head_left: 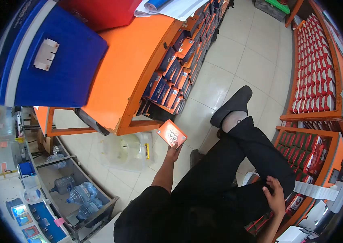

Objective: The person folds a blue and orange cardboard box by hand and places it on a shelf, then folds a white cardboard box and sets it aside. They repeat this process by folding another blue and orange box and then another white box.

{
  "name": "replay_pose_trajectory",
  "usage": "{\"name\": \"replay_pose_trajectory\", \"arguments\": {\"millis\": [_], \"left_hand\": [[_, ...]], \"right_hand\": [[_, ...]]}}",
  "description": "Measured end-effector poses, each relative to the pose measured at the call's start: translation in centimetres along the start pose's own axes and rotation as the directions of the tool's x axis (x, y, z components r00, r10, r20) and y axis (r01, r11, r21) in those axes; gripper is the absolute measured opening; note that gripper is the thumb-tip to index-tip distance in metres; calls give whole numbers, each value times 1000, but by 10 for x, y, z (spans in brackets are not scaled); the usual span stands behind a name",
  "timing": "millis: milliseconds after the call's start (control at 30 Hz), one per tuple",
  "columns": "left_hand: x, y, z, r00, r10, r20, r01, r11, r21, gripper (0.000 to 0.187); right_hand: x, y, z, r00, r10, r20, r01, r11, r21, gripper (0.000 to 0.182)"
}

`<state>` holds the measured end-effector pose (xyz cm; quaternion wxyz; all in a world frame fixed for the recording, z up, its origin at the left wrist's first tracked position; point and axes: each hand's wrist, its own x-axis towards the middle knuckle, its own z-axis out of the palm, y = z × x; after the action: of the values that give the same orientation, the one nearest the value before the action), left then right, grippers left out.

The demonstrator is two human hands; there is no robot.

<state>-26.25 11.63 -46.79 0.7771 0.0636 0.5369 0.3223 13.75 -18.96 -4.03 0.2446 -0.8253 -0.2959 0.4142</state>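
Observation:
An orange and white box (pixel 172 134) is held in my left hand (pixel 174 151), with the thumb on its face near the lower edge. The box is tilted and sits just beside the lower corner of the orange table. My right hand (pixel 275 195) rests on my black-trousered leg (pixel 260 158), its fingers apart and nothing in them. My legs are crossed, and one foot wears a black shoe (pixel 234 106).
An orange table (pixel 116 60) bears a blue bin (pixel 58 52), with stacked boxes (pixel 171 95) beneath. A clear plastic tub (pixel 125 152) is on the floor. Bottles (pixel 84 193) lie in a metal-framed container (pixel 64 170). Shelves of red packages (pixel 315 69) stand right.

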Motion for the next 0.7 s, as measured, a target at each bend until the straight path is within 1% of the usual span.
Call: {"name": "replay_pose_trajectory", "arguments": {"millis": [33, 67, 100, 133, 167, 233, 267, 300, 333, 367, 400, 433, 500, 533, 567, 633, 667, 700], "left_hand": [[19, -10, -6, 1000, -11, 4, 11, 1000, -12, 51], [38, -21, -12, 998, 50, 29, -52, 995, 80, 51], [48, -32, -14, 993, 108, 55, -116, 979, 168, 51], [36, -26, 10, 999, 40, -10, -40, 996, -80, 52], [33, -26, 20, 999, 32, -17, -33, 995, -94, 52], [41, -30, 26, 996, -1, -87, -15, 984, -178, 54], [46, -34, 22, 999, 2, -50, -10, 986, -169, 55], [49, -35, 21, 999, 1, -53, -11, 983, -182, 55], [52, -35, 22, 999, -17, -45, 9, 985, -171, 56], [55, -34, 22, 999, -35, -38, 29, 987, -158, 56], [58, -32, 23, 998, -58, -13, 55, 981, -188, 60], [62, -31, 26, 998, -61, -18, 57, 978, -198, 60], [68, -31, 31, 992, -44, -122, 23, 985, -170, 63], [67, -33, 32, 985, -38, -169, 4, 980, -199, 67], [65, -35, 32, 984, -45, -172, 8, 979, -206, 67], [63, -44, 19, 989, -12, -147, -34, 951, -308, 66], [62, -49, 13, 993, 8, -118, -50, 934, -354, 65], [59, -50, 17, 993, 6, -120, -49, 932, -359, 65]], "right_hand": [[-7, 6, -4, 995, 92, -33, -88, 991, 98, 47], [-15, 6, -6, 989, 135, -60, -122, 975, 188, 43], [-20, 11, -8, 988, 139, -62, -126, 977, 172, 43], [-24, 18, -11, 984, 165, -71, -145, 963, 228, 41], [-27, 24, -12, 979, 189, -77, -161, 946, 283, 39], [-27, 30, -11, 980, 175, -93, -144, 951, 273, 36], [-24, 34, -10, 977, 183, -107, -144, 944, 297, 34], [-20, 38, -8, 974, 190, -120, -143, 936, 323, 33], [-16, 42, -5, 969, 187, -159, -132, 944, 301, 28], [-13, 49, -5, 971, 183, -155, -132, 948, 289, 28], [-10, 53, -5, 966, 194, -169, -138, 945, 296, 26], [-7, 57, -7, 961, 205, -184, -143, 942, 302, 24], [-4, 56, -6, 956, 209, -204, -150, 950, 273, 22], [-2, 52, -5, 949, 213, -230, -153, 955, 255, 21], [-2, 52, -3, 950, 214, -228, -157, 956, 247, 21], [-2, 56, 0, 940, 195, -280, -120, 957, 265, 22], [-2, 57, 0, 941, 194, -277, -122, 959, 257, 22], [-1, 59, 1, 932, 216, -293, -137, 954, 268, 22]]}}
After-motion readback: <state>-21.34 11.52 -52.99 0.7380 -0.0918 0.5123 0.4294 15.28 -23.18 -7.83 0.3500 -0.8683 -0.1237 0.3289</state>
